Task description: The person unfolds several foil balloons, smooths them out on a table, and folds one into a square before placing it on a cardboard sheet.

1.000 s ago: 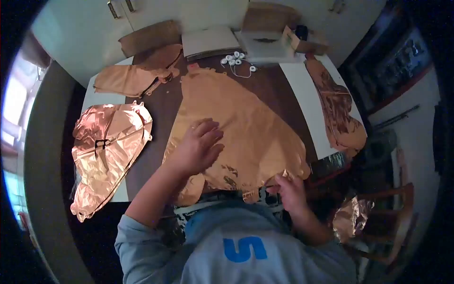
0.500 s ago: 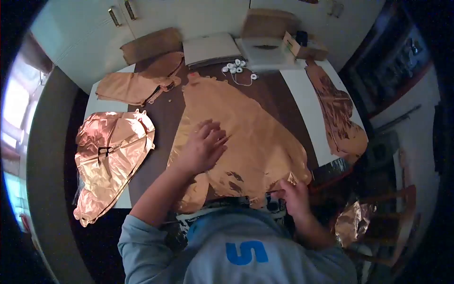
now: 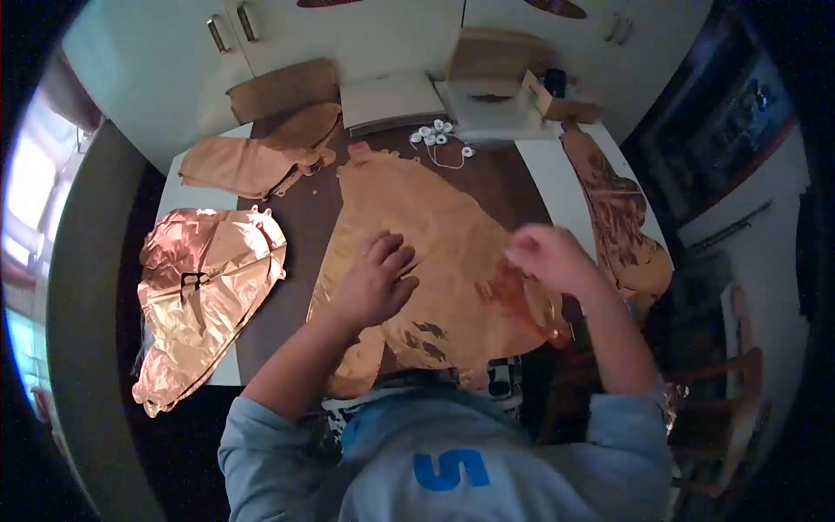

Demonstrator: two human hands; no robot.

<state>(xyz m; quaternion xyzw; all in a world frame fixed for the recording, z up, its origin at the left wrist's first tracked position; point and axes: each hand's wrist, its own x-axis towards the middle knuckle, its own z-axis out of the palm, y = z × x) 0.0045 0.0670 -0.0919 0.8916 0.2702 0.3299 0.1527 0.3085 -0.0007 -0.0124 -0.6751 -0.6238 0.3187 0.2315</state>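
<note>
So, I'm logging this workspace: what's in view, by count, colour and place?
Large foil sheet: one, copper-orange, table centre
Shiny foil sheet: one, copper, left
Layered foil: count unclear, orange-brown, far left
Wavy-edged foil: one visible, copper, right
Corded spools: several, white, far middle
Flat box: one, off-white, far middle
Upright cardboard: two, brown, back edge
Shallow tray: one, whitish, right of flat box
Open carton: one, brown, far right
Table: one, dark brown and white, centre
Cabinet doors: two or more, white, behind
Chair: one, brown, lower right
Shirt: one, pale blue, bottom
Left hand: one, sheet's middle
Right hand: one, sheet's right side
</note>
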